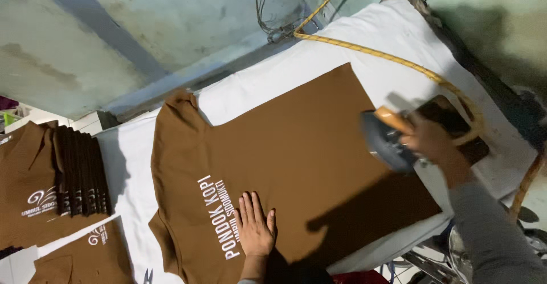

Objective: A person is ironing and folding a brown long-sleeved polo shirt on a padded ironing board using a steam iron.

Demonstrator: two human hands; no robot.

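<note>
A brown shirt (307, 147) with white printed lettering lies spread flat on a white padded ironing table (376, 39). My left hand (254, 227) presses flat on the shirt beside the lettering, fingers together and holding nothing. My right hand (430, 141) grips the wooden handle of a grey clothes iron (384, 141) that rests at the shirt's right edge. A yellow braided cord (364, 50) runs from the iron across the table to the wall.
A stack of folded brown shirts (51, 181) with white prints lies at the left, and another brown shirt (85, 258) sits below it. Green painted walls (142, 27) surround the table. Metal parts (433, 255) show below the table's right edge.
</note>
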